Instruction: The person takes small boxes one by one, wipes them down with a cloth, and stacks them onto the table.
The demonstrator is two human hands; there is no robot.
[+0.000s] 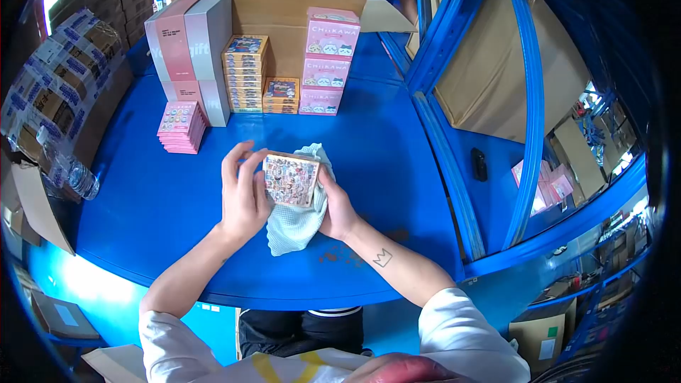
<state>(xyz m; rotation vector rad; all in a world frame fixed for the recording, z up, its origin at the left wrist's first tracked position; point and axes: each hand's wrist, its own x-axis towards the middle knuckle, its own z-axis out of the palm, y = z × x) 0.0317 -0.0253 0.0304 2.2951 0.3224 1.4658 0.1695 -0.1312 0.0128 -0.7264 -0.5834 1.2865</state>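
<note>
A small square box (291, 180) with a densely patterned face is held above the blue table, near its middle. My right hand (336, 206) grips its right side, with a pale green cloth (294, 228) between the palm and the box and hanging below it. My left hand (245, 188) is at the box's left edge, its fingers raised and apart, the fingertips by the upper left corner. Whether the left fingers touch the box is hard to tell.
Behind stand a stack of pink booklets or packs (182, 128), a tall grey and pink box (190, 50), stacked orange boxes (245, 74) and pink Chiikawa boxes (330, 64). Blue metal posts (443, 163) rise at right. A plastic bottle (81, 179) lies left.
</note>
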